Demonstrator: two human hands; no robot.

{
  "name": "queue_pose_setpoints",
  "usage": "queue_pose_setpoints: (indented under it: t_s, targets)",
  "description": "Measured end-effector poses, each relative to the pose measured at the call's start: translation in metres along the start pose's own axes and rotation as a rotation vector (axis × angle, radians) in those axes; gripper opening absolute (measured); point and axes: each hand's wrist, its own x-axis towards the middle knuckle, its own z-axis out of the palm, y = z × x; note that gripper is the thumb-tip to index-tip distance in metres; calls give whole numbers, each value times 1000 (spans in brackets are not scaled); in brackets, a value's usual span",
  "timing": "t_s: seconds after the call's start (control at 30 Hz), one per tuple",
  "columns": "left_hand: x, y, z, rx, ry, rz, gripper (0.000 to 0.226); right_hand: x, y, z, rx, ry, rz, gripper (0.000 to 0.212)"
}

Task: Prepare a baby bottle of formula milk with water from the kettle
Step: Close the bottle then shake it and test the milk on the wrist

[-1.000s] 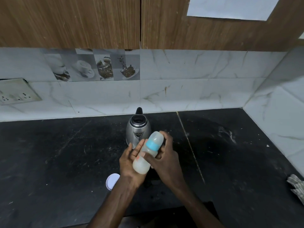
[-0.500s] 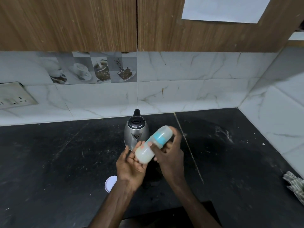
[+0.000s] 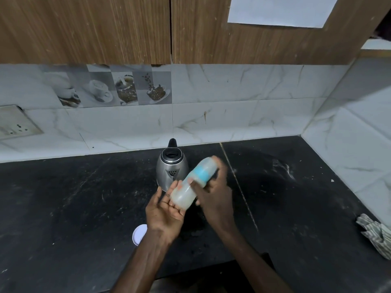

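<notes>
A clear baby bottle [image 3: 191,183] with a blue collar and a clear cap lies tilted in front of me, cap end up to the right. It holds whitish liquid and looks motion-blurred. My right hand [image 3: 213,192] grips it around the blue collar. My left hand [image 3: 164,210] is open, palm up, with the bottle's base against its fingers. Behind the hands a steel kettle [image 3: 171,168] with a black lid stands on the black counter [image 3: 74,197].
A round white lid [image 3: 138,234] lies on the counter left of my left wrist. A crumpled striped cloth [image 3: 375,233] sits at the right edge. Tiled walls close the back and right side. A socket plate [image 3: 14,123] is on the left wall.
The bottle has tilted from nearly upright to a flatter slant, its cap end swinging right. My left hand has opened under its base.
</notes>
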Motion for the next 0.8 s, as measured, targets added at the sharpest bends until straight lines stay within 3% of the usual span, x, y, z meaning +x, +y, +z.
queue_pose_setpoints:
  t_s: [0.07, 0.23, 0.4, 0.57, 0.7, 0.77, 0.8]
  targets:
    - [0, -1, 2, -22, -24, -13, 48, -9, 2, 1, -29, -108, -16, 80]
    - [5, 0, -5, 6, -1, 7, 46, 0, -3, 1, 142, 194, 47, 73]
    - [4, -2, -5, -25, -40, -18, 50, -9, -1, 0, -61, -65, -14, 78]
    - [1, 6, -10, 0, -29, 18, 49, 2, -5, 1, 141, 254, 41, 74]
    - [1, 10, -13, -44, -40, -9, 52, -18, 1, 9, -75, -135, -5, 77]
    - [0, 11, -10, -49, -41, 7, 53, -17, -3, 6, -42, -140, -31, 79]
    - [-2, 12, -9, -41, -35, 26, 52, -12, -6, 5, 13, -57, -21, 78]
